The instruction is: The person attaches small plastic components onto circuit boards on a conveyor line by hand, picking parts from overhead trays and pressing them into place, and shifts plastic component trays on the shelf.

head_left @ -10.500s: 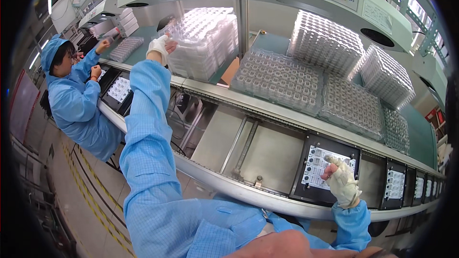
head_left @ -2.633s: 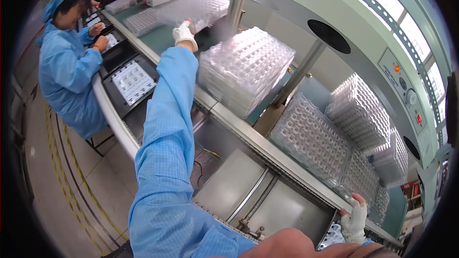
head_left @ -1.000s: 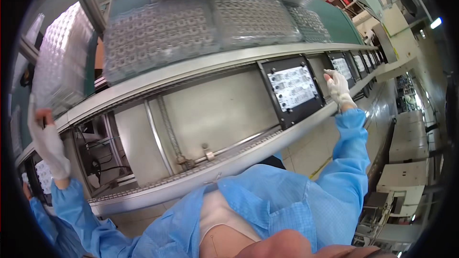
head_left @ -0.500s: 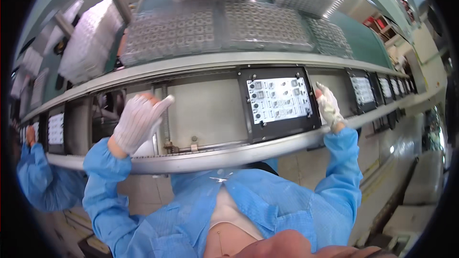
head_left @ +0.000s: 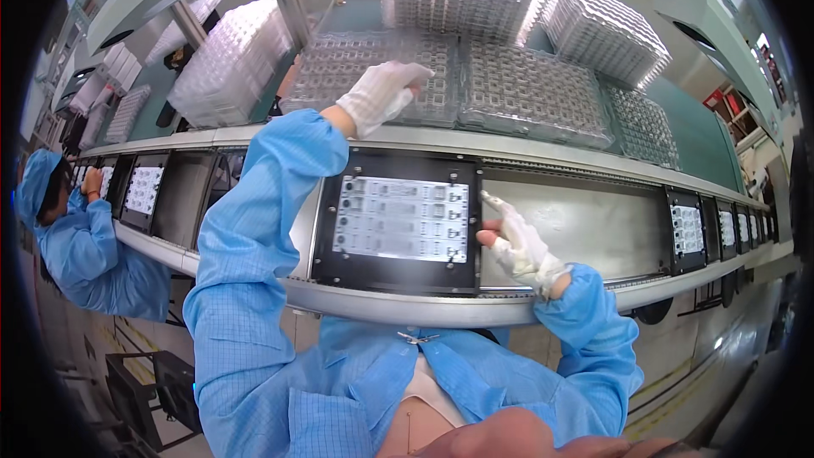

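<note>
Upper centre: left hand (head_left: 386, 97) overhung clear blister tray (head_left: 437, 112), grip unclear | right hand (head_left: 519, 242): fingers stood parted, seemingly empty | judged picking; needed fine pinch

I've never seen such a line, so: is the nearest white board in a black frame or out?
In: the white board lies inside the black frame, whose dark border shows on all four sides.

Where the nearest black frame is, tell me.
In the head view, near centre, the frame lies on the conveyor, just left of the right hand.
</note>
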The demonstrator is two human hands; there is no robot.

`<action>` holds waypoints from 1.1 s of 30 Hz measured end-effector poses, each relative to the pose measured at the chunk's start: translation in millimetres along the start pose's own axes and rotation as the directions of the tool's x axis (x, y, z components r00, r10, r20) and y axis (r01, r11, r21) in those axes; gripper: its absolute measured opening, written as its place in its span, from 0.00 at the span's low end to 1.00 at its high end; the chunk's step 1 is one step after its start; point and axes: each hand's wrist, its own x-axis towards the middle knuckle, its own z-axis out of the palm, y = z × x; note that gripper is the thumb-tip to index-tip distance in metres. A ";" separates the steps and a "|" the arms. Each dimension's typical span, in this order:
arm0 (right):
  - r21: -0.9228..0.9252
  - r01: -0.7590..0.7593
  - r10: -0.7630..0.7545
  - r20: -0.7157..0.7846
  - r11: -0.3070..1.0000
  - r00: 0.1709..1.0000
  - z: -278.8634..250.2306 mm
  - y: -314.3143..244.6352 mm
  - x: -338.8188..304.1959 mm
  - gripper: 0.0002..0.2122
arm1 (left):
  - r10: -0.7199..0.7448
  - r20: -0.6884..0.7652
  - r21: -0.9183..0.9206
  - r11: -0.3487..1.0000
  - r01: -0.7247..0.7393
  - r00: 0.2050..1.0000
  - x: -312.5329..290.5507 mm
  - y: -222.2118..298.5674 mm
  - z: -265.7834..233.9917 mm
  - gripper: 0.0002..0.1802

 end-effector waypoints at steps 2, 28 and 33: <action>0.014 0.049 -0.049 0.024 0.999 0.999 8.6 0.4 13.2 0.32 | 0.012 0.075 0.156 0.987 -0.024 0.997 0.0 -15.8 11.1 0.15; -0.698 0.135 -0.480 -0.326 0.703 0.815 -66.1 -24.2 205.4 0.21 | 0.042 0.040 -0.072 0.997 -0.040 0.998 -65.5 21.0 -63.7 0.21; -0.610 0.246 -0.578 -0.436 0.753 0.689 -67.1 -10.3 200.0 0.23 | -0.150 0.210 -0.186 0.964 0.191 0.966 -136.5 62.0 -80.2 0.18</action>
